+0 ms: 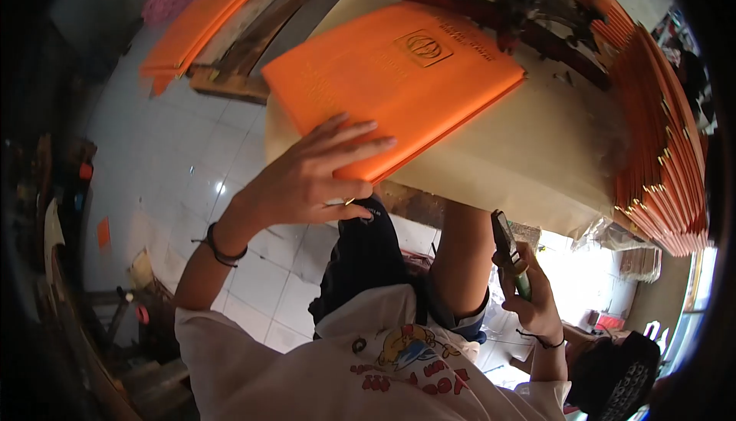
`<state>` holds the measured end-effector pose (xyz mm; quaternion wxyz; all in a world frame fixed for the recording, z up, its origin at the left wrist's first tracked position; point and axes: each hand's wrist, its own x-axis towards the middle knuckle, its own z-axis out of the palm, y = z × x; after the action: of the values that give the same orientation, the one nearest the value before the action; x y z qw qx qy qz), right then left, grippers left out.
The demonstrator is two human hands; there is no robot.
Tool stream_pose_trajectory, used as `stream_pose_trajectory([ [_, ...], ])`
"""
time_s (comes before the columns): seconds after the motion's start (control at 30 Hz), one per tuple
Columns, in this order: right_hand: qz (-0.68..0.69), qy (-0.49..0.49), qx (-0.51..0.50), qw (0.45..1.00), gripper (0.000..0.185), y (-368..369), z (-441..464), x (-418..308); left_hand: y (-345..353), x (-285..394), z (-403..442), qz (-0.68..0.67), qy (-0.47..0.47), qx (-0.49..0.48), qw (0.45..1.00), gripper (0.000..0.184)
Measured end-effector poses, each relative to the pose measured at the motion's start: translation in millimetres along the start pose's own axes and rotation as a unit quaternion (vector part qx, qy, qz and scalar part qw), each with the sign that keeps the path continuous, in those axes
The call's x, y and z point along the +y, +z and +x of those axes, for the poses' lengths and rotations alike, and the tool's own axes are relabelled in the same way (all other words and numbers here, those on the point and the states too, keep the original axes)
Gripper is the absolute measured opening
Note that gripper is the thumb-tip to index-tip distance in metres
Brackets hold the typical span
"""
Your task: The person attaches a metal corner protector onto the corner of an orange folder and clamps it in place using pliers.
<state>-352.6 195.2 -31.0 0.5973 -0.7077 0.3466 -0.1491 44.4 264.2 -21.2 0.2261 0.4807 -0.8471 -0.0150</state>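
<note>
An orange folder (360,76) with a gold emblem and lettering lies at an angle on the tan-covered worktable. My left hand (314,172) is at its near left corner, several fingers stretched out over the cover. The thumb and forefinger come together around a small gold-coloured piece (349,201), too small to make out fully. Low on the right, off the table edge, my right hand (533,291) is closed around a plier-like tool (503,239) with dark metal jaws and a green handle. The tool is apart from the folder.
A tall fanned stack of orange folders (663,145) with gold corners stands at the right. Dark machine parts (529,22) stand at the back of the tan tabletop (537,145). More orange folders (203,26) lie at upper left. White floor tiles (184,137) show below.
</note>
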Motion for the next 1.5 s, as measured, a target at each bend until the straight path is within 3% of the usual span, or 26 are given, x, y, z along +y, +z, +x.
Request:
stream_pose_trajectory([
  [0.13,-0.066,-0.051,-0.038,0.996,0.027,3,20,-6,-9,-18,-9,-0.123,-0.020,0.006,0.992,0.039],
  [0.23,-0.110,-0.051,-0.072,0.990,0.028,3,30,-20,-18,-28,-7,-0.075,-0.018,0.000,0.997,0.048],
  [0.33,-0.145,-0.111,-0.086,0.979,0.030,6,35,-27,-20,-29,-4,-0.027,0.009,-0.007,1.000,0.055],
  [0.43,-0.135,-0.040,-0.078,0.987,0.025,12,38,-44,-19,-27,4,0.015,0.052,0.008,0.999,0.058],
  [0.57,-0.103,-0.033,-0.075,0.991,0.023,8,40,-44,-13,-13,22,0.005,0.090,0.004,0.996,0.059],
  [0.7,-0.121,0.035,-0.090,0.988,0.028,-3,40,-51,6,-9,39,-0.021,0.133,-0.022,0.991,0.050],
  [0.8,-0.060,0.107,-0.095,0.988,0.035,-7,36,-60,18,-12,47,-0.025,0.163,-0.062,0.984,0.042],
  [1.07,-0.018,0.105,-0.040,0.993,0.056,-19,15,-47,10,-16,44,-0.073,0.127,-0.125,0.981,0.042],
  [1.13,-0.008,0.080,-0.019,0.997,0.064,-19,12,-48,12,-14,40,-0.060,0.127,-0.109,0.984,0.042],
  [1.23,0.051,0.105,0.035,0.992,0.059,-18,11,-49,15,-9,35,-0.040,0.124,-0.079,0.988,0.041],
  [1.5,0.045,0.012,0.005,0.999,0.055,-29,45,-52,17,0,24,0.095,0.164,0.028,0.982,0.037],
])
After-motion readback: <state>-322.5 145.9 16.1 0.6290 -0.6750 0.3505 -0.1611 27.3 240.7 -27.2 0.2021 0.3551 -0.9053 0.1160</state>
